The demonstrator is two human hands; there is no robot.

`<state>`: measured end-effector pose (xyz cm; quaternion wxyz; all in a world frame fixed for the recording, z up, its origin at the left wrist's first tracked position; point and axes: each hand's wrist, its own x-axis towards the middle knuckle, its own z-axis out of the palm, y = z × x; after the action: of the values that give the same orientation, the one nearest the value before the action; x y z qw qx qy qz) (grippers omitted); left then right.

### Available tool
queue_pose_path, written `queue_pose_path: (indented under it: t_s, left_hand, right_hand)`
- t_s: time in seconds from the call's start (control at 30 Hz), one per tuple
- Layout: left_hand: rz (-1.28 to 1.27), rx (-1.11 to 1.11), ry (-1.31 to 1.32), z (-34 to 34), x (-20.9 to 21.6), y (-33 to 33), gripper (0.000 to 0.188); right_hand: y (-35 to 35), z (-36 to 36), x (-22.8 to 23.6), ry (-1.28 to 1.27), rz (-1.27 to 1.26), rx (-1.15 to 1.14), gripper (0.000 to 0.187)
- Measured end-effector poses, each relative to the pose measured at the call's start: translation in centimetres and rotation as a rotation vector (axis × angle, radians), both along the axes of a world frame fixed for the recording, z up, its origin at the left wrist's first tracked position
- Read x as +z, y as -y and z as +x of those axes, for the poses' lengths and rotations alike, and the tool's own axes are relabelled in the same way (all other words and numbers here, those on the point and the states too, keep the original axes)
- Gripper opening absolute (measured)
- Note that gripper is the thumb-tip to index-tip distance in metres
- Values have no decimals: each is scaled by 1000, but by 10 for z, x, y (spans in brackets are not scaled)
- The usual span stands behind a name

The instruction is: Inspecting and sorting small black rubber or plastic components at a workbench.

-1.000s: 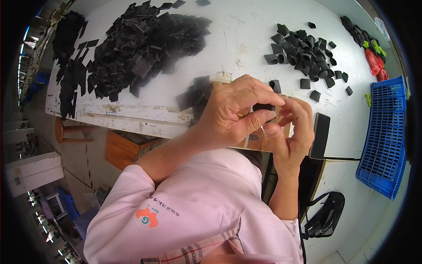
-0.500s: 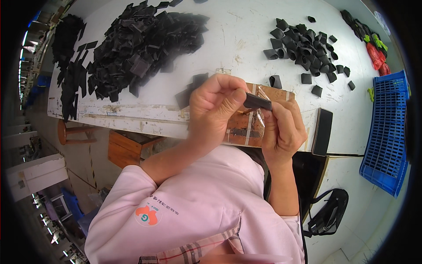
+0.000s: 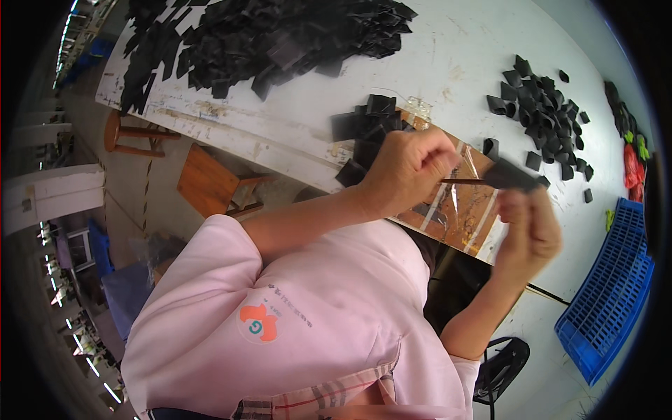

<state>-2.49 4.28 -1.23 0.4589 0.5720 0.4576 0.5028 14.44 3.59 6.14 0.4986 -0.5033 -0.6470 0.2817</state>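
My left hand (image 3: 413,171) is closed, with a thin brown stick (image 3: 462,181) reaching from its fingers toward a black piece. My right hand (image 3: 528,227), slightly blurred, pinches that flat black fabric-like piece (image 3: 513,176) from below. Both hands are raised over a brown board (image 3: 479,218) with clear tape-like strips on the table edge. Several black pieces (image 3: 364,126) lie beside my left hand. Behind it stands a small clear glass jar (image 3: 418,107).
A big heap of flat black pieces (image 3: 280,49) covers the far left of the white table (image 3: 448,52). Loop-shaped black pieces (image 3: 549,115) cluster at the right. A blue plastic crate (image 3: 605,287) stands at the far right, and a wooden stool (image 3: 213,178) stands left of me.
My hands have moved apart; the black piece is now in my right hand only. The brown stick now shows at my left hand. The whole view has shifted and turned.
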Motion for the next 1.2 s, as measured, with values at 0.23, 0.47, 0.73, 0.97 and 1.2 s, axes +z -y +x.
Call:
queue_pose_path:
  t_s: [0.23,0.47,0.73,0.97,1.2]
  left_hand:
    - [56,464,-1003,-102,-95,-14,27]
    - [124,317,-621,-124,-69,-15,13]
    - [272,0,-118,-46,-5,26,22]
    - [-668,-139,524,-42,8,26,16]
    - [-703,-275,448,-44,3,20,9]
  right_hand:
    - [-2,4,-25,-375,-294,-326,27]
    - [43,-36,-73,-292,-769,287,29]
    - [23,-58,-91,-1236,-975,265,26]
    - [30,-44,-78,-1112,-823,157,23]
    - [31,-45,-80,-1012,-808,126,22]
